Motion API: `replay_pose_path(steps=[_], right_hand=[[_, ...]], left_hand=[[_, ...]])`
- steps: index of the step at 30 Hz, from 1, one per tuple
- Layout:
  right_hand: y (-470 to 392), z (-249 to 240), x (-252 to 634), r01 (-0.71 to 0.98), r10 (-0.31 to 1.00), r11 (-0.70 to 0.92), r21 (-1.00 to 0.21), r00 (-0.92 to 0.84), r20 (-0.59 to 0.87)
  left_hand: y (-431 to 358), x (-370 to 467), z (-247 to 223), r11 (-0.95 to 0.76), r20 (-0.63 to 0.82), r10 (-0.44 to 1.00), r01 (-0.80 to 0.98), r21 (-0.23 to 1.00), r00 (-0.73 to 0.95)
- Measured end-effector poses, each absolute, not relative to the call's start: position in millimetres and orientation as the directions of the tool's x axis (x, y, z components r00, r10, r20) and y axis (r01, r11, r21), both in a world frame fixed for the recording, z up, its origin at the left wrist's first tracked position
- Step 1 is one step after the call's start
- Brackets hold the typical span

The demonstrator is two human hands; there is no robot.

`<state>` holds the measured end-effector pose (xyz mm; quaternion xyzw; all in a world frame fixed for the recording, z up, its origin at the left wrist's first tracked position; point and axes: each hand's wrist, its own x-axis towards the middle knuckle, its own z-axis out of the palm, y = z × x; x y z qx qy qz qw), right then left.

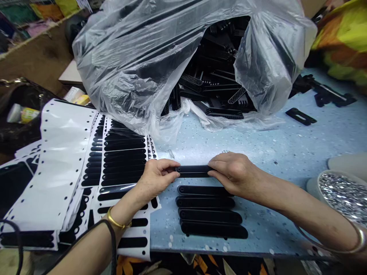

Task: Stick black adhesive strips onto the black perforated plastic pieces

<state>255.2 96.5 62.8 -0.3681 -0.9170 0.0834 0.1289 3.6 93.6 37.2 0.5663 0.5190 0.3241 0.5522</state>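
Forearms (pixel 292 200) angling inward, left hand (pixel 156 176) and right hand (pixel 233 172) pinch opposite ends of a slim black bar (pixel 193 170), seemingly plastic; four round-ended bars (pixel 210 216) lie below the fingers (pixel 171 177).

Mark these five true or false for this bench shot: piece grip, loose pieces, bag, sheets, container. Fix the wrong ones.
1. Both the left hand and the right hand hold one slim black piece. True.
2. Four more black pieces lie on the blue table. True.
3. The plastic bag is closed. False: it gapes open, showing black parts inside.
4. The white sheets lie beside the right forearm. False: they are on the left forearm's side.
5. A container of shiny bits stands on the right. True.
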Motion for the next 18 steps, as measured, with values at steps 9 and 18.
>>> replay_pose_path(steps=[9,18], right_hand=[[95.2,65.4,255.2,0.650,0.709,0.697,-0.302,-0.688,0.155],[93.4,63.8,261.9,0.643,0.741,0.646,-0.411,-0.658,0.135]], left_hand=[[95.2,4.6,39.7,0.236,-0.277,0.929,0.182,0.954,0.245],[96.3,5.7,40.9,0.292,-0.318,0.919,0.139,0.946,0.233]])
